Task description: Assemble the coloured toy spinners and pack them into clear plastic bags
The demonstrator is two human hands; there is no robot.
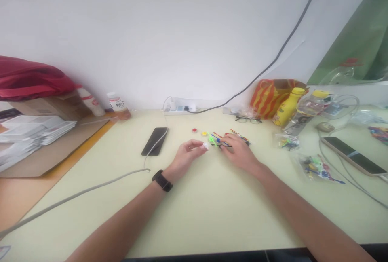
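Observation:
My left hand (187,155) rests on the pale yellow table (212,205), its fingers pinched on a small white piece (205,145). A black band sits on that wrist. My right hand (238,151) lies palm down just to the right, fingertips on a heap of thin coloured sticks (226,138) in green, blue, red and black. A red disc (194,130) and a yellow disc (204,133) lie just beyond the hands.
A black phone (155,141) on a white cable lies left of the hands. A power strip (178,110) sits by the wall. Bottles (287,112), a striped bag (269,96), glasses, bags of coloured pieces (315,167) and a second phone (353,155) crowd the right. Boxes and papers lie left.

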